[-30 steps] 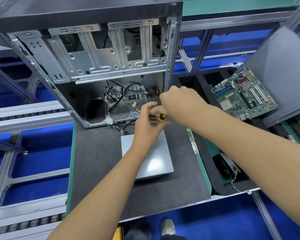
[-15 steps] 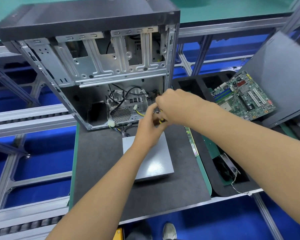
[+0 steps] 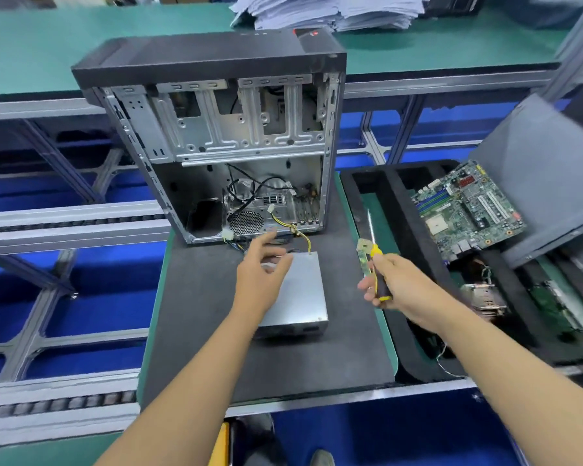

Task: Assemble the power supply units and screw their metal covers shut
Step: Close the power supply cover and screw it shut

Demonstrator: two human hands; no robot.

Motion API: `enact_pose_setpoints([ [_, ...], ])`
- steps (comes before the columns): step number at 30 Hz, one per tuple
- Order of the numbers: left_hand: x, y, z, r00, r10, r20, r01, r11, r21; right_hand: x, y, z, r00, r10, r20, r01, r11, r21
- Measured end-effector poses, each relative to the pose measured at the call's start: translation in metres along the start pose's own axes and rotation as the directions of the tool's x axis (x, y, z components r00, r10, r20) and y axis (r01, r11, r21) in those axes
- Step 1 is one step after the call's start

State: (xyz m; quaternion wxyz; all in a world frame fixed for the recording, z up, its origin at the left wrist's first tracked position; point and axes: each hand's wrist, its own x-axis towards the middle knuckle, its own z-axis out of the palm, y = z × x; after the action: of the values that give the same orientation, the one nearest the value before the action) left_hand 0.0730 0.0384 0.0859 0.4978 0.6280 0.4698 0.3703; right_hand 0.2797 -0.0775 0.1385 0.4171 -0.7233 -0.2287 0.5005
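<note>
A grey metal power supply unit (image 3: 300, 294) lies flat on the dark mat (image 3: 199, 314), its yellow and black wires running into the open computer case (image 3: 216, 139) standing behind it. My left hand (image 3: 261, 270) hovers over the unit's far left corner, fingers loosely spread, holding nothing. To the right of the unit, my right hand (image 3: 389, 284) grips the yellow-and-black handle of a screwdriver (image 3: 372, 245), its shaft pointing up and away from me.
A black foam tray (image 3: 401, 230) at the right holds a green motherboard (image 3: 468, 210), a small green card (image 3: 362, 250) and other parts. A grey panel (image 3: 546, 169) leans at far right. Paper stacks (image 3: 317, 11) sit on the green bench behind. Roller conveyor rails run at left.
Both hands have drawn back from the case opening toward me. My right hand moved right with the screwdriver, and my left hand let go of it and now hovers over the power supply.
</note>
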Motion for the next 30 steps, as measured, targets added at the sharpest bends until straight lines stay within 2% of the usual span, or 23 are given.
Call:
enact_pose_setpoints([
  [4, -0.038, -0.01, -0.008, 0.998, -0.046, -0.038, 0.046, 0.999, -0.011, -0.025, 0.052, 0.049, 0.987, 0.005, 0.158, -0.064, 0.929, 0.366],
  [7, -0.07, -0.02, -0.023, 0.998, -0.028, -0.058, 0.031, 0.999, 0.036, -0.043, 0.076, 0.083, 0.973, 0.029, 0.23, -0.136, 0.875, 0.464],
  [10, -0.104, -0.039, -0.054, 0.993, -0.075, -0.094, 0.084, 0.992, 0.094, -0.058, 0.098, 0.113, 0.958, 0.062, 0.28, -0.174, 0.901, 0.397],
  [12, -0.13, -0.061, -0.082, 0.978, -0.119, -0.169, 0.143, 0.981, 0.135, -0.067, 0.113, 0.132, 0.937, 0.083, 0.341, -0.197, 0.928, 0.315],
  [15, -0.168, -0.103, -0.126, 0.945, -0.186, -0.269, 0.267, 0.914, 0.306, -0.076, 0.136, 0.158, 0.916, 0.128, 0.38, -0.225, 0.948, 0.224],
  [18, -0.196, -0.141, -0.151, 0.876, -0.425, -0.229, 0.483, 0.764, 0.429, -0.081, 0.151, 0.18, 0.914, 0.145, 0.378, -0.222, 0.96, 0.17],
  [21, -0.209, -0.168, -0.151, 0.783, -0.593, -0.189, 0.61, 0.67, 0.423, -0.084, 0.16, 0.193, 0.923, 0.149, 0.354, -0.216, 0.964, 0.155],
  [25, -0.206, -0.185, -0.143, 0.741, -0.656, -0.145, 0.646, 0.638, 0.418, -0.086, 0.166, 0.196, 0.945, 0.125, 0.301, -0.187, 0.964, 0.187],
  [30, -0.204, -0.199, -0.14, 0.77, -0.623, -0.135, 0.591, 0.617, 0.52, -0.094, 0.163, 0.191, 0.964, 0.076, 0.256, -0.138, 0.963, 0.233],
])
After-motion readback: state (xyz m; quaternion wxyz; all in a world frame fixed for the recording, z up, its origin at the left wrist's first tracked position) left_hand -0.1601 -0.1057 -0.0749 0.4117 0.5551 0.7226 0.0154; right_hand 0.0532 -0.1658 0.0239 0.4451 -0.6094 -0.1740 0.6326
